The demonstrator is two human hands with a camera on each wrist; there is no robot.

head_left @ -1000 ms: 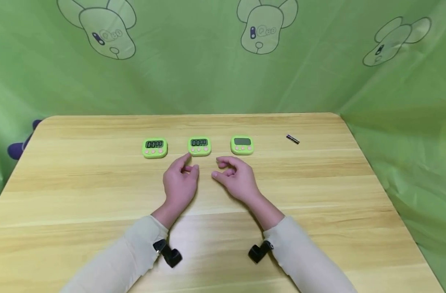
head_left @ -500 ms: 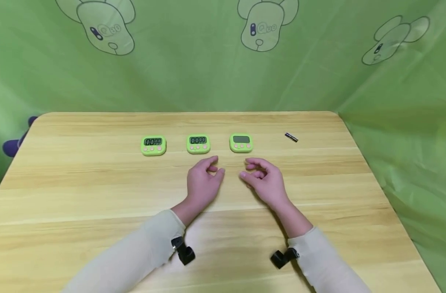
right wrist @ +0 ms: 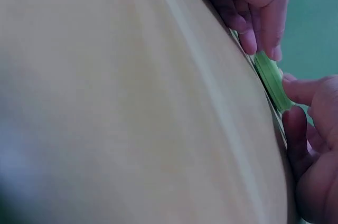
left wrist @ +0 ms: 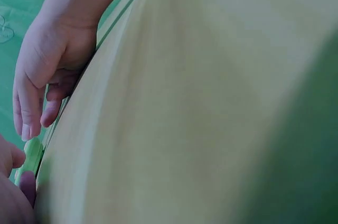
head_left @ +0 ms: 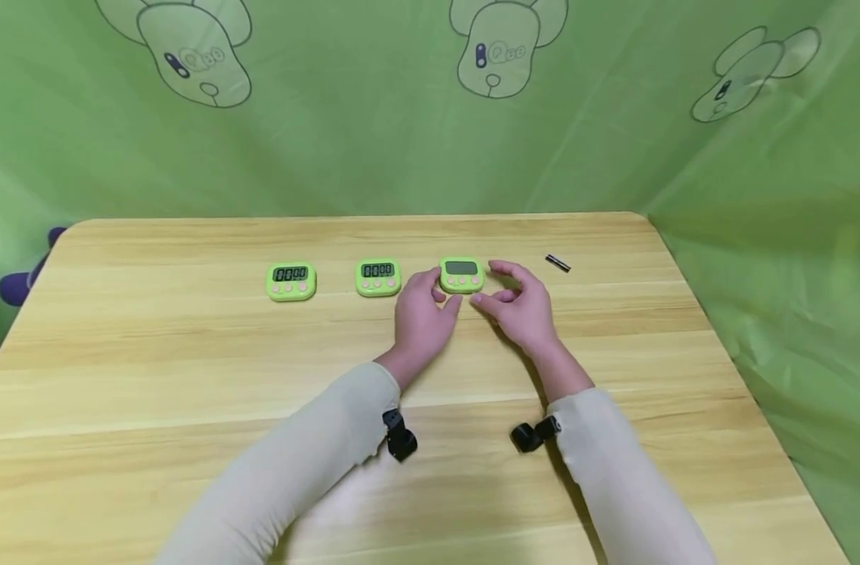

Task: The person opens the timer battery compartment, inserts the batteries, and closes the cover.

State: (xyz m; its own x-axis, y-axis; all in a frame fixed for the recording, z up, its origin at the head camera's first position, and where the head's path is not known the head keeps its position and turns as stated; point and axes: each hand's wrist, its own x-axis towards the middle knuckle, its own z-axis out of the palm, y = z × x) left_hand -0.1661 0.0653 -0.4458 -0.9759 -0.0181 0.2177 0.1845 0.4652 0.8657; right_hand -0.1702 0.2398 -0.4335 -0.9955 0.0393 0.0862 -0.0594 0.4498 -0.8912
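A light-green digital timer with a blank grey screen and pink buttons lies flat on the wooden table, between both hands in the head view. My left hand is at its left side, index fingertip at the left edge and thumb just below the front edge. On the other side, my right hand has its index finger spread near the right edge and its thumb by the front right corner. Neither hand grips it. The right wrist view shows the timer's green side with fingers at both ends; exact contact is hard to tell.
Two matching timers reading 00:00 lie to the left, the nearer one beside my left hand and the other farther out. A small dark stick-like item, perhaps batteries, lies at the right. Green curtain hangs behind the table.
Both hands have moved right and then forward, from in front of the middle timer to either side of the blank-screened one. The timers have stayed in place on the table.
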